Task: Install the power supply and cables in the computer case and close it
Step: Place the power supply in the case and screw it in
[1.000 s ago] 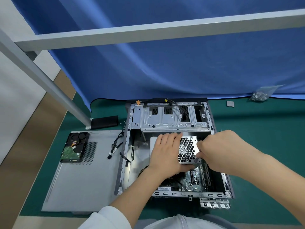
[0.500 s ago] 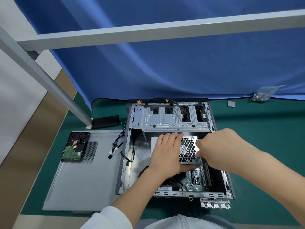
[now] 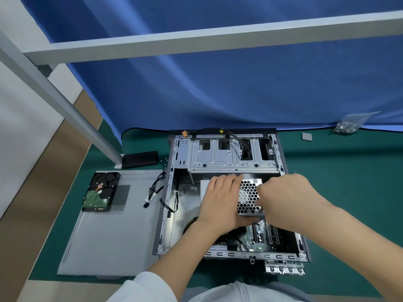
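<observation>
Open computer case (image 3: pixel 165 214) on the counter (image 3: pixel 340 192): left hand (image 3: pixel 220 201) flat atop the power supply (image 3: pixel 248 197) inside, right hand (image 3: pixel 283 199) curled at its right edge, fingertips and grip hidden.

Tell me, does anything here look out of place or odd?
A bare black hard drive lies circuit board up on the detached grey metal side panel, outside the open grey computer case. A bundle of black cables spills over the case's left wall onto the panel.
</observation>
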